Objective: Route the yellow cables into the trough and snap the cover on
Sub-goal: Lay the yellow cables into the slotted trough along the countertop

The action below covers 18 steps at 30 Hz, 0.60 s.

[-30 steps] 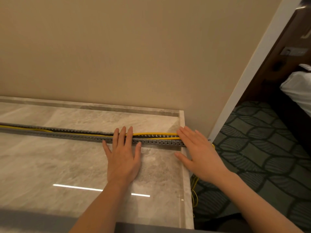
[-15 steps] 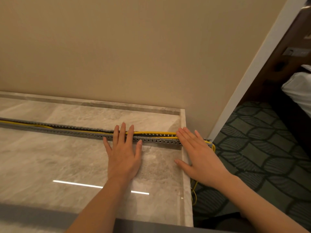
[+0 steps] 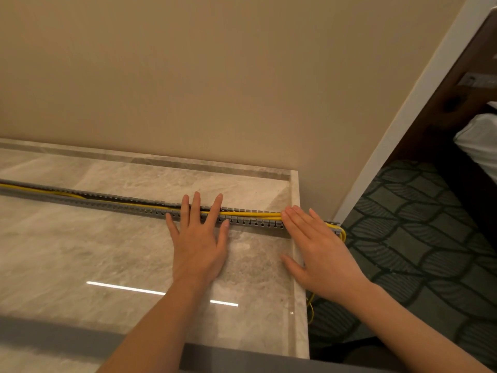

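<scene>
Little has moved over the last second: both hands sit where they were, while the far right tip of the trough and a loop of cable, hidden behind the right hand a second ago, now show past it.

Head view: the grey slotted trough (image 3: 113,204) runs left to right across the marble countertop (image 3: 80,251), with its right end reaching just past the counter's right edge. The yellow cables (image 3: 252,214) lie inside it along the whole visible run, leave at the right end and curl down the counter's side towards the patterned carpet (image 3: 416,238).

The left hand (image 3: 199,246) lies flat, palm on the marble, with straight, spread fingers reaching across the trough's open top. It grips nothing and probably keeps the cables pressed down in the channel. The right hand (image 3: 320,254) is flat too, fingers straight and close together, their tips on the trough at the counter's edge, thumb out to the side. It holds nothing either and likely pins the springy end where the cables want to lift.

No cover is in sight, so the work appears to be in the routing stage, snapping not yet begun.
</scene>
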{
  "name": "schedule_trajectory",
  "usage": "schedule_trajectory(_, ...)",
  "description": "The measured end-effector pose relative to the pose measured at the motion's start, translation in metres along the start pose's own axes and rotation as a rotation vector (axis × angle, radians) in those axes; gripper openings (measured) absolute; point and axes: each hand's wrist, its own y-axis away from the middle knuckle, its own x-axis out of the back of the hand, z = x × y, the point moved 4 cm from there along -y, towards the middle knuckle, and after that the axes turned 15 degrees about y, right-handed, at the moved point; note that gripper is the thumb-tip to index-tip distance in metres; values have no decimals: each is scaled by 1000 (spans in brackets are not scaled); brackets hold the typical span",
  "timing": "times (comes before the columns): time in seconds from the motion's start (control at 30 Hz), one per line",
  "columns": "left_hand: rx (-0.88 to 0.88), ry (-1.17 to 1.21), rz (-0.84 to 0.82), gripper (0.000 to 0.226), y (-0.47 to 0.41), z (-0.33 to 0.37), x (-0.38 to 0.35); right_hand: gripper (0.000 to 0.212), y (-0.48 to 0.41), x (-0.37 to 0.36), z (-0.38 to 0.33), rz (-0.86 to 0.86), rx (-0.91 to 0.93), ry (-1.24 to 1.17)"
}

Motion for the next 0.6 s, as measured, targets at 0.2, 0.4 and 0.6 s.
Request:
schedule_trajectory(0.2, 13, -2, -9, 51, 0, -1, -1, 62, -6, 8, 3, 27, -43, -3)
schedule_trajectory(0.4, 25, -4, -19, 51, 1, 0, 0, 54, -12, 17, 0, 11, -60, 103)
schedule_trajectory(0.6, 33, 0, -13, 51, 1, 2, 2, 69, -2, 3, 5, -26, 40, -17)
